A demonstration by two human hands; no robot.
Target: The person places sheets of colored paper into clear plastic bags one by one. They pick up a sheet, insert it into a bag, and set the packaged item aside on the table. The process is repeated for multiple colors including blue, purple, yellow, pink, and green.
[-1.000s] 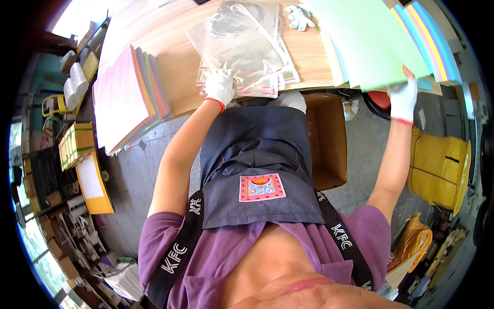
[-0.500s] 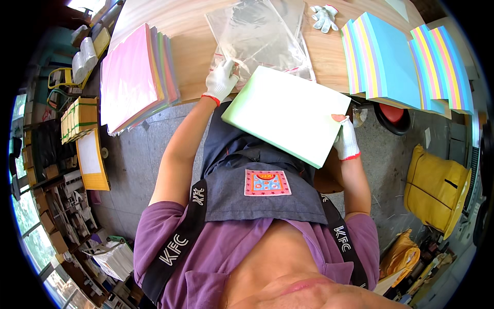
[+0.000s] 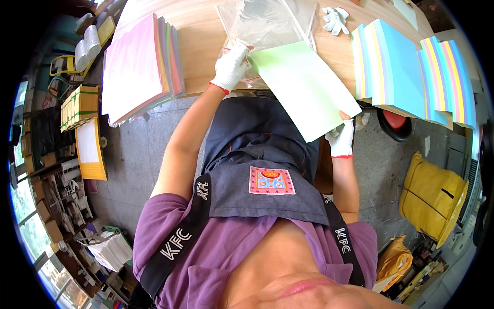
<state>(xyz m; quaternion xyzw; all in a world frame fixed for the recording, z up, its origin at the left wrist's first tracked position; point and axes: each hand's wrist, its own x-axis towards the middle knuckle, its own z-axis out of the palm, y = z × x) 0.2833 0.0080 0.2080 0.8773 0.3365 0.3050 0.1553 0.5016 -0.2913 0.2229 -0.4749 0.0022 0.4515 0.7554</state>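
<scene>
In white gloves with red cuffs, both my hands work at the near edge of the table. My right hand [image 3: 340,138] grips the near right corner of a pale green stack of paper [image 3: 309,90], thumb on top. The stack slants, its far end over clear plastic bags [image 3: 267,23] lying on the tabletop. My left hand [image 3: 231,68] is closed at the near left edge of these bags, beside the stack's far left corner; its fingertips are partly hidden. Whether that corner is inside a bag I cannot tell.
Plastic-wrapped pastel paper stacks [image 3: 136,67] stand at the table's left. Blue-topped multicoloured paper stacks [image 3: 396,67] lie on the right, near a loose white glove [image 3: 335,20]. Below the table's right side are a red-and-black round container [image 3: 395,122] and a yellow bundle [image 3: 433,198].
The green paper stack has turned and moved away from my body, its far end now over the bags. My left hand has shifted slightly right, still at the bag's edge.
</scene>
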